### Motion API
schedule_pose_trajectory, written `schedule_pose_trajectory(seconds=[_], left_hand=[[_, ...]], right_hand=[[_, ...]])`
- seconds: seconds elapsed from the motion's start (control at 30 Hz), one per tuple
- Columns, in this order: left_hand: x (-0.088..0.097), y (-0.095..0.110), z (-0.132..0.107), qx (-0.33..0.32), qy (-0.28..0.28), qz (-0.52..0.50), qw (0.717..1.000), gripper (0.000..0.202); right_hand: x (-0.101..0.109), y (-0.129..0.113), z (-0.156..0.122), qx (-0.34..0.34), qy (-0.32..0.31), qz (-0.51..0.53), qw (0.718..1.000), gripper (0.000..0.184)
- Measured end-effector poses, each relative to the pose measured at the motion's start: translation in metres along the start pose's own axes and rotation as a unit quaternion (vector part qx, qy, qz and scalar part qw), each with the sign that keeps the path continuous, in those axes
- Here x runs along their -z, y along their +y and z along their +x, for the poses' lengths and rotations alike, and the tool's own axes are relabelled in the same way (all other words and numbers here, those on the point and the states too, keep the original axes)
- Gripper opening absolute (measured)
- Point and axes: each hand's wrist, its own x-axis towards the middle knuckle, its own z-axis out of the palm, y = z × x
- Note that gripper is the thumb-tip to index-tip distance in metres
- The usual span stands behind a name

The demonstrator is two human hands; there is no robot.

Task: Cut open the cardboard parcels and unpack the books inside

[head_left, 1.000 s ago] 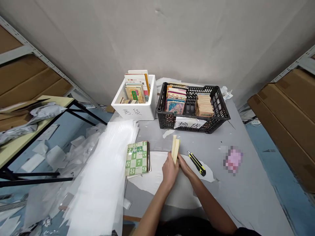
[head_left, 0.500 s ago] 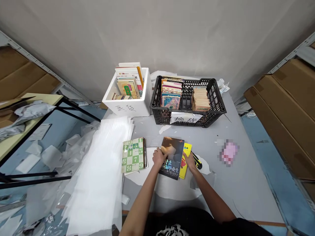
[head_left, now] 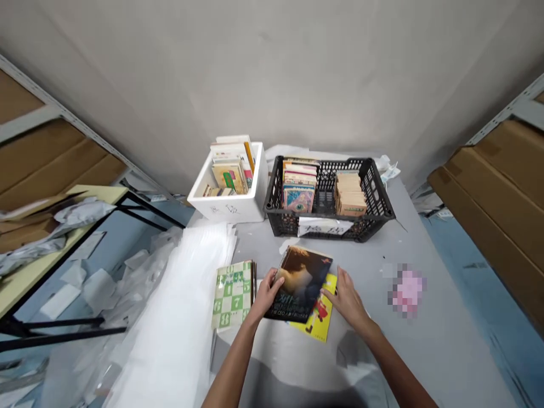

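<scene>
Black book point(head_left: 300, 286), left hand point(head_left: 267, 293) gripping its nine-o'clock edge, has swung clockwise atop the yellow book point(head_left: 321, 327); its top and long axis point towards one. Right hand point(head_left: 348, 300), spread, thumbs the yellow cover.

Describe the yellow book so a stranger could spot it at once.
On the grey table, start at the black crate. In front of it, by the person's right hand, the yellow book juts from under a dark book. Its bright yellow cover with red artwork sets it apart from that and the green-checked book.
</scene>
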Motion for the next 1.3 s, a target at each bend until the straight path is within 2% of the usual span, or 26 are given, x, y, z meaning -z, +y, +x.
schedule_pose_trajectory(seconds=[0.07, 0.1, 0.2, 0.27, 0.37, 0.43, 0.5, 0.57, 0.63, 0.7, 0.8, 0.93, 1.0, 1.17, 1.3], left_hand=[[0.012, 0.031, 0.000, -0.061, 0.007, -0.032, 0.998, 0.025], [0.016, 0.046, 0.003, -0.080, 0.013, -0.032, 0.996, 0.026], [0.022, 0.087, 0.019, -0.119, 0.044, -0.019, 0.992, 0.030], [0.026, 0.106, 0.040, -0.142, 0.053, -0.015, 0.988, 0.034], [0.040, 0.132, 0.088, -0.186, 0.011, -0.001, 0.982, 0.039], [0.053, 0.152, 0.129, -0.218, -0.005, 0.041, 0.975, 0.043], [0.064, 0.175, 0.174, -0.244, 0.015, 0.139, 0.960, 0.043], [0.067, 0.192, 0.219, -0.261, 0.026, 0.281, 0.923, 0.049], [0.060, 0.199, 0.260, -0.265, -0.009, 0.407, 0.874, 0.069], [0.048, 0.196, 0.293, -0.255, -0.054, 0.504, 0.823, 0.085], [0.030, 0.181, 0.329, -0.226, -0.084, 0.603, 0.761, 0.103], [0.021, 0.168, 0.355, -0.198, -0.100, 0.665, 0.713, 0.114], [0.021, 0.167, 0.360, -0.205, -0.092, 0.675, 0.703, 0.116], [0.021, 0.177, 0.359, -0.247, -0.051, 0.667, 0.701, 0.128], [0.022, 0.178, 0.351, -0.257, -0.057, 0.662, 0.701, 0.120]], right_hand=[[0.046, -0.026, 0.023, 0.117, 0.051, -0.012, 0.992, 0.077], [0.071, -0.040, 0.037, 0.156, 0.055, -0.016, 0.986, 0.074], [0.137, -0.076, 0.078, 0.225, -0.004, -0.046, 0.973, 0.046], [0.169, -0.093, 0.102, 0.268, -0.031, -0.079, 0.960, 0.027], [0.204, -0.107, 0.127, 0.329, -0.013, -0.113, 0.937, 0.023], [0.227, -0.111, 0.139, 0.331, 0.033, -0.132, 0.934, 0.025], [0.251, -0.111, 0.152, 0.299, 0.100, -0.151, 0.937, 0.029], [0.273, -0.112, 0.168, 0.254, 0.172, -0.167, 0.937, 0.032], [0.289, -0.114, 0.186, 0.209, 0.230, -0.186, 0.932, 0.034], [0.294, -0.116, 0.206, 0.175, 0.267, -0.206, 0.925, 0.032], [0.285, -0.119, 0.237, 0.158, 0.288, -0.219, 0.919, 0.028], [0.265, -0.115, 0.274, 0.146, 0.286, -0.207, 0.924, 0.023], [0.258, -0.111, 0.287, 0.139, 0.284, -0.195, 0.929, 0.021], [0.250, -0.109, 0.305, 0.148, 0.269, -0.179, 0.935, 0.021], [0.249, -0.112, 0.311, 0.177, 0.252, -0.183, 0.933, 0.021]])
